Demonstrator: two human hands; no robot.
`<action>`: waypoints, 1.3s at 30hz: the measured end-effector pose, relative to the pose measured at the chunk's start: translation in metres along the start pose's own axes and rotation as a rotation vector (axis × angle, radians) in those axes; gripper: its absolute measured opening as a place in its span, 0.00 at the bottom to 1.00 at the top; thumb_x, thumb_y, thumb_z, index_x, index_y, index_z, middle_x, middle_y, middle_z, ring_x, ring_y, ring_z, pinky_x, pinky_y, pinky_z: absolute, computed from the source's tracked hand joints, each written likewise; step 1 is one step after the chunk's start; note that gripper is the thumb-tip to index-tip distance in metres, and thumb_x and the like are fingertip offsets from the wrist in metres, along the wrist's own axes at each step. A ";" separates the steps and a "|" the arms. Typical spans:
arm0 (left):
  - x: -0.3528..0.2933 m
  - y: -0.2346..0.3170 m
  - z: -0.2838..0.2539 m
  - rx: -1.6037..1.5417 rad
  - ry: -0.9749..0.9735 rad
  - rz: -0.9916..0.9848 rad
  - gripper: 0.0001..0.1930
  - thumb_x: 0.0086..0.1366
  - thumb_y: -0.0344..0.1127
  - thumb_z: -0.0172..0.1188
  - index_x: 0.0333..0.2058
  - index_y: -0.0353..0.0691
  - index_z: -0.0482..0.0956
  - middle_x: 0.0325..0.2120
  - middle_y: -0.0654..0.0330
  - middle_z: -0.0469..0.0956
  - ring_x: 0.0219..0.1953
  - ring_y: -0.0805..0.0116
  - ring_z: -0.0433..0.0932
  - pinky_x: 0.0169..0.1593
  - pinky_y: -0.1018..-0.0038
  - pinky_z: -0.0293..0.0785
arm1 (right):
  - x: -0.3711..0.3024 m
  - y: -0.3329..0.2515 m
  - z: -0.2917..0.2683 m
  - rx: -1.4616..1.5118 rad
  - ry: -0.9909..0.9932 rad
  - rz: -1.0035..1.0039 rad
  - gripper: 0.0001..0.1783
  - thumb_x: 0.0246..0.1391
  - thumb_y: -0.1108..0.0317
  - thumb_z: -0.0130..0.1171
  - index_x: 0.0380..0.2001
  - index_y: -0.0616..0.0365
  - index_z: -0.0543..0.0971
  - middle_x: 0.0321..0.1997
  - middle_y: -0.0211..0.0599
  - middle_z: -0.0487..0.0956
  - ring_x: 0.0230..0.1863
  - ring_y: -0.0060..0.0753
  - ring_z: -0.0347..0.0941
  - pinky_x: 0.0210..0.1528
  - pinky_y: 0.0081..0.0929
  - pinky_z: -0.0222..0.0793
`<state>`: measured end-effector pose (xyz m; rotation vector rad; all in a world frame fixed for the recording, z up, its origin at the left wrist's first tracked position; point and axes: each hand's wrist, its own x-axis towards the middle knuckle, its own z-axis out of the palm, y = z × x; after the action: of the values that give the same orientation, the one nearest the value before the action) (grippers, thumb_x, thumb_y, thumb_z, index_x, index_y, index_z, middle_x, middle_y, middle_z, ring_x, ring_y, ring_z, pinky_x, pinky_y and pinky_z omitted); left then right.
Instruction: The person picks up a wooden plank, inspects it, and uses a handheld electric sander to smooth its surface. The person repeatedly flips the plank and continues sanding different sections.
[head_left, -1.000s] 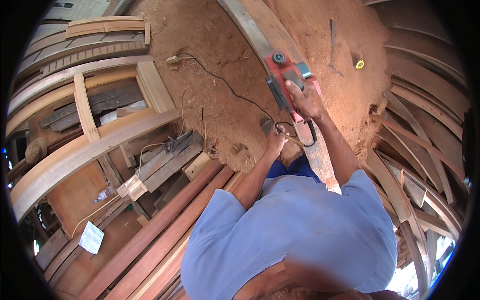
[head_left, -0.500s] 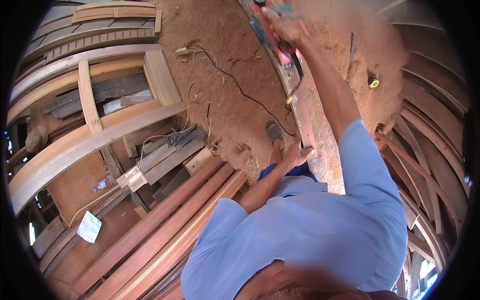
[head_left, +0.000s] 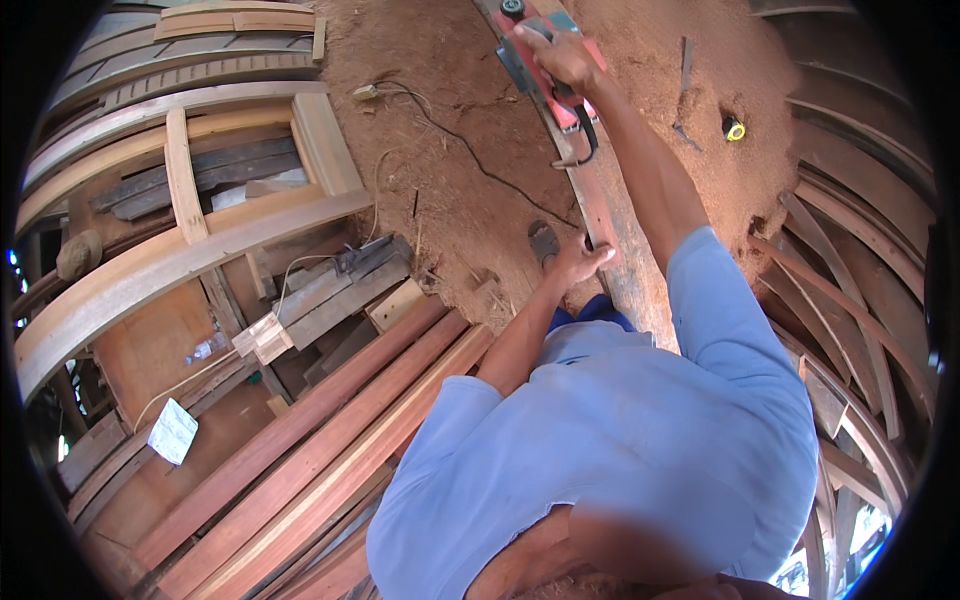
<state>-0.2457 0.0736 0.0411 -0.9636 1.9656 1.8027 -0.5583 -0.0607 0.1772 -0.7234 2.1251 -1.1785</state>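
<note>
A red electric planer (head_left: 578, 112) with a black front knob rests on a long reddish wood board (head_left: 592, 192) that runs away from me. My right hand (head_left: 566, 58) is closed around the planer's handle, arm stretched far forward. A short black cord loops from the tool's rear beside the board. Close to my body, my left hand (head_left: 578, 260) grips the near end of that board, thumb on top and the other fingers partly hidden at its side. Under the board lies a wider, pale worn timber (head_left: 640, 285).
Sawdust covers the ground; on it lie a yellow tape measure (head_left: 734, 128) and a black cable (head_left: 470, 160). At left stand a wooden frame (head_left: 190, 225) and several reddish beams (head_left: 310, 430). Curved planks (head_left: 850, 240) are stacked at right. A sandalled foot (head_left: 542, 240) is by my left hand.
My left hand and the board's near end sit slightly farther forward. The planer stays in my right hand, its front knob now in full view. The dust haze at the top has thinned.
</note>
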 end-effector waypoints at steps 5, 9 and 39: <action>-0.007 -0.059 0.015 0.239 -0.014 0.213 0.57 0.53 0.61 0.71 0.66 0.20 0.53 0.59 0.32 0.69 0.63 0.46 0.71 0.63 0.62 0.69 | -0.154 0.010 -0.002 0.148 -0.070 0.111 0.38 0.60 0.32 0.53 0.39 0.63 0.79 0.19 0.34 0.73 0.22 0.29 0.71 0.29 0.34 0.69; -0.098 0.018 0.020 0.749 -0.273 0.171 0.61 0.51 0.56 0.73 0.72 0.34 0.43 0.67 0.36 0.59 0.70 0.43 0.59 0.72 0.53 0.52 | -0.308 0.064 -0.007 0.140 0.055 0.041 0.30 0.63 0.41 0.54 0.38 0.63 0.78 0.21 0.34 0.73 0.24 0.30 0.70 0.29 0.34 0.68; 0.046 0.040 -0.065 -0.221 -0.238 -0.036 0.34 0.58 0.44 0.72 0.55 0.28 0.70 0.42 0.44 0.83 0.46 0.56 0.83 0.50 0.63 0.78 | 0.080 -0.050 0.010 0.166 0.121 0.187 0.29 0.63 0.41 0.57 0.23 0.57 0.77 0.17 0.27 0.73 0.17 0.21 0.69 0.21 0.25 0.66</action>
<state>-0.2915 -0.0024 0.0532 -0.7969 1.6232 2.0412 -0.5969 -0.1451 0.1978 -0.3800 2.1089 -1.3039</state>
